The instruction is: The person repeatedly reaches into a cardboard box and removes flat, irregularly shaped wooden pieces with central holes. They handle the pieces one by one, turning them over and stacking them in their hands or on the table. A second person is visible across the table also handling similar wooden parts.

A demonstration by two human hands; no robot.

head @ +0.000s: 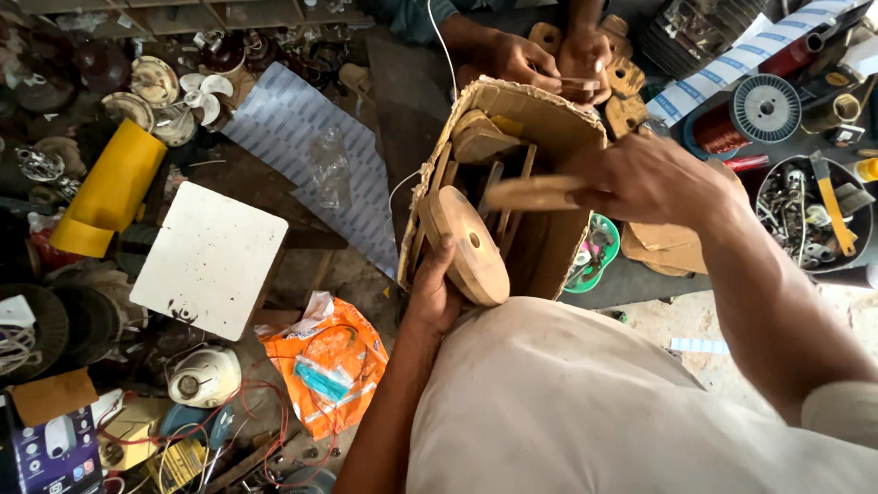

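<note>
Below me a white square board (210,259) lies beside a yellow roll (112,188). An orange plastic bag (326,366) sits near my knee. Far right, a copper wire spool (752,113) stands by a bowl of hardware (814,215).

Head-worn view, 1 camera: looks steeply down from close above the wearer's torso and forearms, facing forward across a cluttered workbench (640,279) toward the floor at left.

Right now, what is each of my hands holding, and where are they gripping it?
Left hand grips the round wooden disc at its lower edge. Right hand pinches one end of a flat wooden piece over the cardboard box.
</note>
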